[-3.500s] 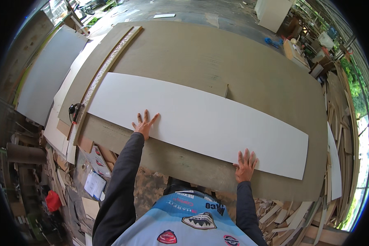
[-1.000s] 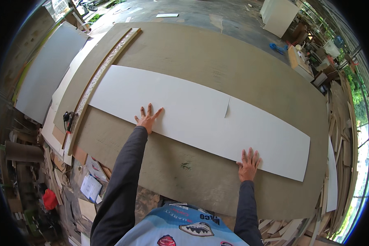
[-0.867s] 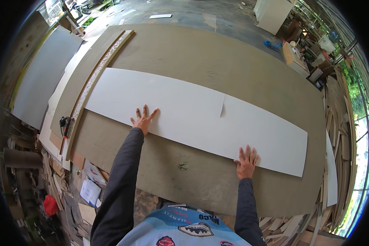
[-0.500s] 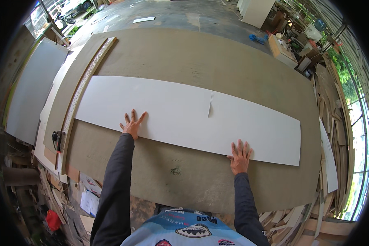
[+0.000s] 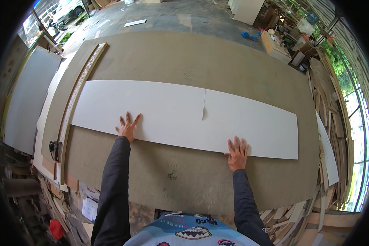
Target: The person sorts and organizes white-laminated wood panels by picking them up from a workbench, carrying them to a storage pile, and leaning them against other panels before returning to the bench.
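Note:
A long white panel (image 5: 172, 110) lies flat across a big brown board (image 5: 184, 180) that serves as a work surface. A thin dark line crosses the panel near its middle. My left hand (image 5: 127, 127) presses flat on the panel's near edge, fingers spread. Over at the right, my right hand (image 5: 237, 152) rests with its fingers on the same near edge and its palm on the brown board. Neither hand grips anything.
A long narrow strip (image 5: 80, 92) runs along the board's left edge with a black clamp (image 5: 53, 147) at its near end. A grey sheet (image 5: 26, 98) leans at far left. Wood offcuts (image 5: 328, 123) pile up on the right, and a blue object (image 5: 250, 36) lies on the concrete floor beyond.
The white panel has slid away from me across the brown board, with both hands staying flat on its near edge. My view has shifted forward over the board.

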Motion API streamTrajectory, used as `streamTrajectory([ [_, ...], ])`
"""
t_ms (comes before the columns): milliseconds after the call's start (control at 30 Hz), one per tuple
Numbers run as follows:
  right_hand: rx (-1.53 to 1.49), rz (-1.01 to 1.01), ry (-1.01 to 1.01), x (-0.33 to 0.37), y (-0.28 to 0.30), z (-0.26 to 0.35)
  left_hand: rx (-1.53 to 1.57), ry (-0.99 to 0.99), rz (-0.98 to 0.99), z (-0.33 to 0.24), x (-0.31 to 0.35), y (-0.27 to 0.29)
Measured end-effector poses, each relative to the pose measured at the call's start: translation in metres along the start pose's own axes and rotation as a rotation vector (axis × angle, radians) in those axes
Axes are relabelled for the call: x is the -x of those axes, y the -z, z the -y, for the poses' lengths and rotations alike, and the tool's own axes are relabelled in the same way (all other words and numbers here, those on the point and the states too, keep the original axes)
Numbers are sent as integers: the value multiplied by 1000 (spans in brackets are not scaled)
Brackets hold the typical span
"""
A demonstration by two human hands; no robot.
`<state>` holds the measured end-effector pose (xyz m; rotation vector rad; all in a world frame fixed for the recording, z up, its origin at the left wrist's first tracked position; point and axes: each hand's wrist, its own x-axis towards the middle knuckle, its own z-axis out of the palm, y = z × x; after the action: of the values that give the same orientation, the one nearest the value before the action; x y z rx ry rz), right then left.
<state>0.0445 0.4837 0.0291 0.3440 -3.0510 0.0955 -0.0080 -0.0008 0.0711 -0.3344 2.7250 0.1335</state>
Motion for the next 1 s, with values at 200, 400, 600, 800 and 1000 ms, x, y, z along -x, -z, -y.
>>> streamTrajectory([
  [200, 3, -12, -6, -9, 0, 1, 2, -21, -43, 6, -14, -8],
  [400, 16, -16, -5, -18, 1, -2, 30, -2, -16, -2, -18, 2],
  [600, -11, -31, -8, -25, 1, -4, 40, -4, -18, -7, -23, 10],
  [800, 10, -27, -3, -32, 2, -3, 36, -7, -2, -5, -29, 9],
  [1000, 36, -26, -7, -39, 0, -6, 5, 1, -4, -10, -35, 14],
])
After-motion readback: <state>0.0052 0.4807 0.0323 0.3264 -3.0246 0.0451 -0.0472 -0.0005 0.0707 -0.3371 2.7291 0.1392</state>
